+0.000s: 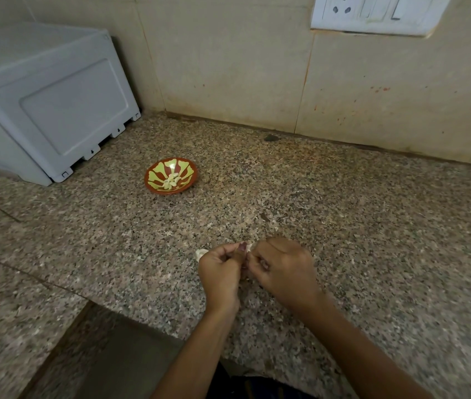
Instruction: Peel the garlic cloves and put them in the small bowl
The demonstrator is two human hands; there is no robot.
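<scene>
Low in the frame's centre, the left hand (pixel 219 273) and right hand (pixel 281 269) pinched a garlic clove (pixel 246 248) between curled fingers, apparently mid-peel. Next it needs carrying up-left to the small bowl (pixel 153 188), which already held peeled cloves (pixel 171 180).

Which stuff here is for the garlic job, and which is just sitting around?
For the job:
left hand
right hand
garlic clove pinched between them
bowl
peeled cloves in it
peel scrap

Just sitting around:
white box
wall socket
counter
</scene>
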